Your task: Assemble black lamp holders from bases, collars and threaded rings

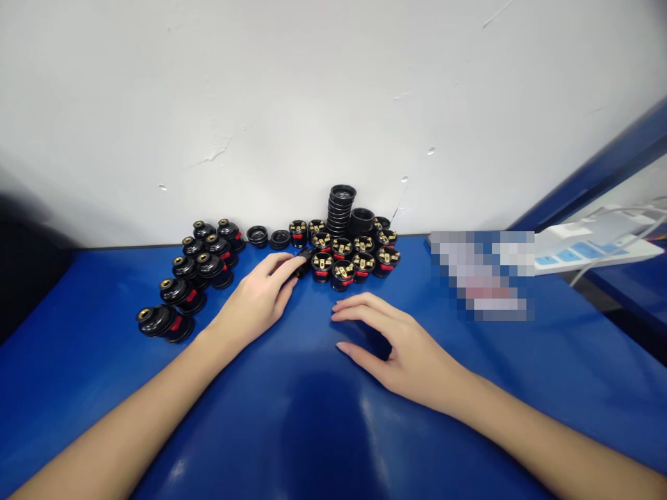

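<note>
The left hand pinches what looks like a small black plastic socket part pointing right, while the right hand, farther back, rests open and empty.

Bare blue table lies open around both wrists, while ahead a cluster of black sockets, a ring stack and assembled holders block the wall side.

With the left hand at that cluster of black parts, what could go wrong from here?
1. The left hand pinches a small black part right beside the packed black sockets with brass contacts; it might nudge them.
2. The tall stack of black rings behind could topple if bumped.
</note>
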`<state>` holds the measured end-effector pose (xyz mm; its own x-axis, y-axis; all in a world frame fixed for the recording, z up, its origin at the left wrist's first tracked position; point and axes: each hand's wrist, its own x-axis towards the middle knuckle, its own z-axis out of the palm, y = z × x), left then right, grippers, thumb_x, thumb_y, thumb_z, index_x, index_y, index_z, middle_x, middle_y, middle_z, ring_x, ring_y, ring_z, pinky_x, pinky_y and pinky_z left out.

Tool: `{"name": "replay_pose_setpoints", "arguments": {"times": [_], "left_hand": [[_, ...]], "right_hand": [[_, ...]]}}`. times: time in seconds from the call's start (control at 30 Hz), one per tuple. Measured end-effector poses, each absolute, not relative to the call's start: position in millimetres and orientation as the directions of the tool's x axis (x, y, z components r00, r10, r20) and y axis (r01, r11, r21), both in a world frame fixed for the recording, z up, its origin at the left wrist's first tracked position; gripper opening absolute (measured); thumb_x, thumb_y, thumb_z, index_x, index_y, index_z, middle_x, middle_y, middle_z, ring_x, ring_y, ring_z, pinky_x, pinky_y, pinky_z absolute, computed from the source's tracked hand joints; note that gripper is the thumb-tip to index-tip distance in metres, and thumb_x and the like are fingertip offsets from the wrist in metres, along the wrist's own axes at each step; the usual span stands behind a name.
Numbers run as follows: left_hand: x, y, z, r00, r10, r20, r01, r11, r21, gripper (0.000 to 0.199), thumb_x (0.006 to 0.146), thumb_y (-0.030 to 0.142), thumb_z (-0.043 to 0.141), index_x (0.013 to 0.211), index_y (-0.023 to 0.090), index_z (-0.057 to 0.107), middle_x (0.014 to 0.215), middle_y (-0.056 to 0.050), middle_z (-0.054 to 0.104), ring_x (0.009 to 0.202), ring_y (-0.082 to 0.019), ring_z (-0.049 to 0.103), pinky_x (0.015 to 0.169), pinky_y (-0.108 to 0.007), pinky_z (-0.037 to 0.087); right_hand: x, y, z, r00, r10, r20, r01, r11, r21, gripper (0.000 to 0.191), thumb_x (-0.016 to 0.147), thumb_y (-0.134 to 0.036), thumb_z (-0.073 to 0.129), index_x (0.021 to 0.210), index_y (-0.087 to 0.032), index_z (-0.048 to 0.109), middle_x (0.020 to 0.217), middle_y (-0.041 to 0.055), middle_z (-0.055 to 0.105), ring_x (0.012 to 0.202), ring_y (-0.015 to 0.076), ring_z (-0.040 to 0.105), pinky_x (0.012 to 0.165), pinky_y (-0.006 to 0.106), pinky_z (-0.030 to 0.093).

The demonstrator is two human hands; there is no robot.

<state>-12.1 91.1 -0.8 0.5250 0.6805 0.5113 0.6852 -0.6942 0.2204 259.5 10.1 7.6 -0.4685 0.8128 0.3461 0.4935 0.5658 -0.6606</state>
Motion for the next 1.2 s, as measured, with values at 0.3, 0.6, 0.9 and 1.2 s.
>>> {"name": "replay_pose_setpoints", "arguments": {"times": [0.3, 0.6, 0.9, 1.2], "left_hand": [[-14.7, 92.0, -1.3, 0.503, 0.722, 0.475, 0.674, -0.671, 0.308, 0.028, 0.110, 0.026, 0.063, 0.137, 0.024, 0.065, 0.139, -0.012, 0.065, 0.129, -0.027, 0.072, 0.112, -0.044, 0.064], [-16.1, 83.4, 10.8, 0.484, 0.627, 0.611, 0.650, -0.725, 0.229, 0.028, 0.106, 0.018, 0.062, 0.134, 0.020, 0.062, 0.127, -0.012, 0.070, 0.119, -0.026, 0.072, 0.108, -0.042, 0.062], [-21.6, 79.2, 8.7, 0.589, 0.661, 0.464, 0.549, -0.749, 0.371, 0.047, 0.108, 0.034, 0.069, 0.150, 0.023, 0.053, 0.132, -0.011, 0.073, 0.114, -0.024, 0.074, 0.102, -0.039, 0.064], [-25.2, 94.1, 2.1, 0.486, 0.713, 0.505, 0.742, -0.642, 0.193, 0.043, 0.115, 0.025, 0.044, 0.154, 0.012, 0.055, 0.168, -0.021, 0.052, 0.156, -0.036, 0.047, 0.133, -0.060, 0.041]], "right_hand": [[260.4, 10.0, 7.5, -0.472, 0.809, 0.351, 0.495, 0.572, -0.654, 0.027, 0.104, -0.021, 0.072, 0.131, -0.027, 0.071, 0.133, 0.0109, 0.076, 0.126, 0.0270, 0.076, 0.111, 0.046, 0.065], [261.0, 10.5, 6.6, -0.474, 0.812, 0.341, 0.477, 0.562, -0.676, 0.027, 0.105, -0.019, 0.072, 0.131, -0.025, 0.071, 0.133, 0.0111, 0.074, 0.127, 0.0258, 0.074, 0.113, 0.045, 0.063], [260.5, 9.7, 6.7, -0.477, 0.809, 0.343, 0.476, 0.567, -0.672, 0.027, 0.104, -0.018, 0.072, 0.130, -0.024, 0.072, 0.133, 0.0111, 0.074, 0.125, 0.0246, 0.075, 0.112, 0.041, 0.062], [261.2, 10.4, 5.7, -0.481, 0.800, 0.360, 0.470, 0.581, -0.664, 0.026, 0.104, -0.019, 0.073, 0.130, -0.023, 0.072, 0.132, 0.0115, 0.074, 0.125, 0.0250, 0.075, 0.112, 0.042, 0.062]]}}
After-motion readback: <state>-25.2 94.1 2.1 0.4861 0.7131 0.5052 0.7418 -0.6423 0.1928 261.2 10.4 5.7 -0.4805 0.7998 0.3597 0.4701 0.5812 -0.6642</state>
